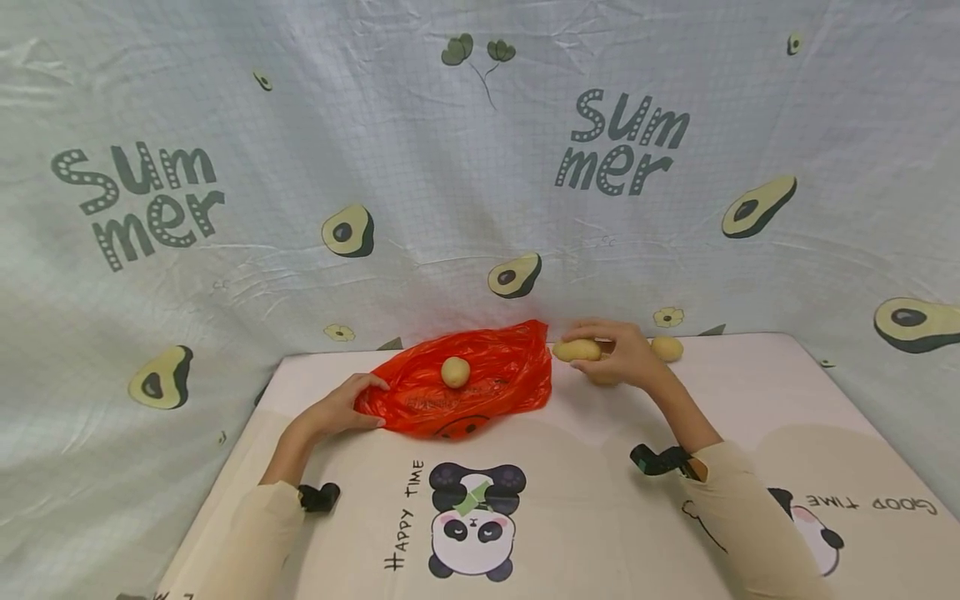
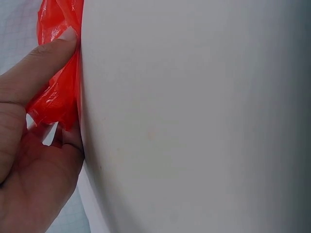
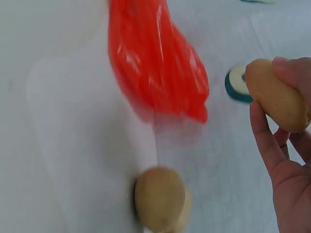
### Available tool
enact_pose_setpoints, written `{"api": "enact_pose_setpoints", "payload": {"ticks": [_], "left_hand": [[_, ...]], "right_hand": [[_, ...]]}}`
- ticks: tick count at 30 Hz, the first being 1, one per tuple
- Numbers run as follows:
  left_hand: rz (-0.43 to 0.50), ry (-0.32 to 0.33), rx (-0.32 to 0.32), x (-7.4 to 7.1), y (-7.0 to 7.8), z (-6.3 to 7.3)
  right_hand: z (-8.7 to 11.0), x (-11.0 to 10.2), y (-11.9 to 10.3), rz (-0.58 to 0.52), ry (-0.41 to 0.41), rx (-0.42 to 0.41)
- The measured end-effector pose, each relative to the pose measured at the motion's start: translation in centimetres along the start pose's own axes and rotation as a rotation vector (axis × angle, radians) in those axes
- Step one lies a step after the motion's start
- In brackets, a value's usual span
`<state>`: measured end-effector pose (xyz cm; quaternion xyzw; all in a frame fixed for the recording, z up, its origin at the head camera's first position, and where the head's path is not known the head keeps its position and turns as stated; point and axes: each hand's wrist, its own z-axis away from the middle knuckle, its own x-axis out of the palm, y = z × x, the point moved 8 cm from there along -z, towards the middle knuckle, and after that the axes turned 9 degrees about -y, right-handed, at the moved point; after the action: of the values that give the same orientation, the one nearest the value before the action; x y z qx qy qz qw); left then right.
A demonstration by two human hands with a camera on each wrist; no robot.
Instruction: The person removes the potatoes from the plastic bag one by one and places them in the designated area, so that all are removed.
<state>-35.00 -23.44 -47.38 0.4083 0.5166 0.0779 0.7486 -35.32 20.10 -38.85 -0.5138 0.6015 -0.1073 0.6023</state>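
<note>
A red plastic bag [image 1: 517, 367] lies spread near the back of the table, with one potato [image 1: 455, 372] on it. My left hand [image 1: 348, 407] grips the bag's left edge; in the left wrist view the thumb [image 2: 53, 56] presses against the crumpled red plastic. Just right of the bag, my right hand [image 1: 628, 354] pinches a longish potato [image 1: 579, 350] between thumb and fingers. The right wrist view shows this held potato [image 3: 272, 92] raised, away from the bag's open-looking end. Partly hidden beneath the right hand is another potato [image 1: 603, 377].
One more potato [image 1: 667, 348] sits at the table's back edge, right of my right hand. Behind the table hangs a pale curtain [image 1: 435, 167] printed with avocados. The tablecloth [image 1: 585, 517] carries panda prints and lettering.
</note>
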Motion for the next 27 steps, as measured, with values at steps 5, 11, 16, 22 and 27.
{"api": "enact_pose_setpoints", "payload": {"ticks": [5,11,16,22,27], "left_hand": [[-0.004,-0.005,-0.007,0.0,0.1,-0.1],[-0.016,-0.005,-0.007,-0.1,0.3,-0.1],[-0.008,-0.011,0.001,0.0,0.3,-0.1],[0.0,-0.012,-0.012,0.1,0.1,-0.1],[-0.009,-0.009,-0.005,-0.1,-0.1,-0.1]], "right_hand": [[2.0,-2.6,2.2,-0.01,0.047,0.068],[4.2,-5.0,3.5,-0.042,0.083,0.04],[5.7,-6.4,4.6,-0.007,0.099,0.083],[7.1,-7.7,5.7,0.044,0.133,0.13],[8.1,-8.7,6.4,0.065,0.161,0.17]]}}
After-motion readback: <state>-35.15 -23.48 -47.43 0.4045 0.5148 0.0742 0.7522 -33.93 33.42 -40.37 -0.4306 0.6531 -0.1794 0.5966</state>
